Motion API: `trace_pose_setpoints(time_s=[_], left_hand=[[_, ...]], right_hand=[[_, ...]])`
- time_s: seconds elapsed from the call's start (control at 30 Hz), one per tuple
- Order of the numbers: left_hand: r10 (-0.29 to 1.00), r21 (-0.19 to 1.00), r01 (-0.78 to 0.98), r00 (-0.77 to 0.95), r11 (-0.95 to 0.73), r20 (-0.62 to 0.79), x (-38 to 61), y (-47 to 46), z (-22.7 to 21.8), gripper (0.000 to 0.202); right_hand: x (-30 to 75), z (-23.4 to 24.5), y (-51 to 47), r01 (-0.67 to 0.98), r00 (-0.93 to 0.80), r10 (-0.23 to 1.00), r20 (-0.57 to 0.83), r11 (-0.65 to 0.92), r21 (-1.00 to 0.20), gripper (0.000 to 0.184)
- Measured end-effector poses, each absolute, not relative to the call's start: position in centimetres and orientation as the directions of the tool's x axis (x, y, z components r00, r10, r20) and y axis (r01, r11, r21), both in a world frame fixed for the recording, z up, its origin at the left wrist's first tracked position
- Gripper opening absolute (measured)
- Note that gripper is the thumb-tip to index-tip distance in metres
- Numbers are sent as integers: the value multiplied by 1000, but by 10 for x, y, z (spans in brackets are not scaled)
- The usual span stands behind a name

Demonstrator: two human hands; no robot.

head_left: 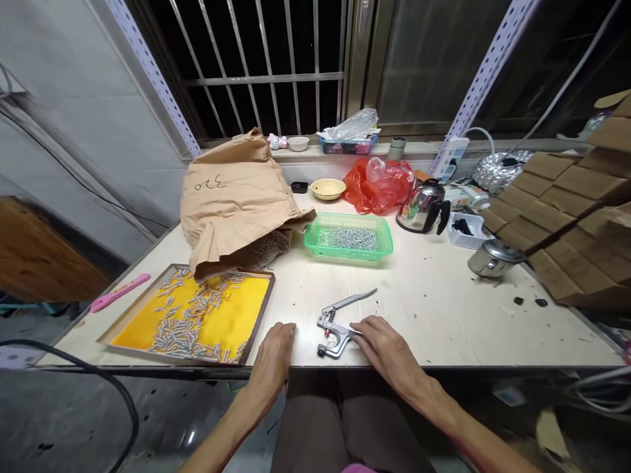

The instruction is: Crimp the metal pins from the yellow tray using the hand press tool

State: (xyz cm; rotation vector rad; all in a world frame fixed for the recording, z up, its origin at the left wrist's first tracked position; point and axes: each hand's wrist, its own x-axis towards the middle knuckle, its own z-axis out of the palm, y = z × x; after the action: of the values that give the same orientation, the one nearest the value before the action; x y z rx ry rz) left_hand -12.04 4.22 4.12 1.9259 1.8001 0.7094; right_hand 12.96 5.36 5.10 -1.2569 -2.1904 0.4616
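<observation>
The pliers (338, 328) lie on the table (434, 328) near the middle of its front edge. The right hand (389, 348) pinches their lower handle between thumb and fingers. The left hand (273, 355) rests at this same edge, fingers side by side; whether they are curled, I cannot tell. Toward the left front corner lies a tray (259, 316).

Upside-down "330" (208, 183) on paper bag (241, 200)
</observation>
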Motion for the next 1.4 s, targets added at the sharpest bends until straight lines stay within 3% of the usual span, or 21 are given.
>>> trace_pose_setpoints(time_s=[0.07,0.17,0.23,0.3,0.5,0.93,1.23,1.27,1.4], left_hand=[[1000,697,718,11,-2,-9,-113,47,46,23],[943,852,422,-22,311,-333,-100,52,55,28],[872,854,205,-2,479,-489,-92,54,58,36],[849,844,103,-13,527,-529,-87,58,56,41],[847,816,232,-91,529,-523,-80,67,49,46],[806,607,669,20,429,-592,-76,88,53,49],[691,628,566,135,534,-710,-81,88,54,50],[686,628,559,139,541,-714,-81,87,54,51],[693,625,560,120,544,-711,-79,86,56,51]], right_hand=[[141,39,49,720,-414,866,279,500,-482,24],[142,30,48,770,-402,877,264,480,-422,22],[139,28,50,795,-378,887,265,457,-398,21],[136,28,52,813,-362,894,265,442,-379,19],[140,27,54,819,-358,897,259,435,-375,16],[144,25,59,810,-393,886,245,460,-363,14],[156,41,68,783,-473,871,130,484,-391,13],[160,45,75,776,-490,864,115,493,-393,22],[172,54,112,772,-562,827,-14,519,-367,97]])
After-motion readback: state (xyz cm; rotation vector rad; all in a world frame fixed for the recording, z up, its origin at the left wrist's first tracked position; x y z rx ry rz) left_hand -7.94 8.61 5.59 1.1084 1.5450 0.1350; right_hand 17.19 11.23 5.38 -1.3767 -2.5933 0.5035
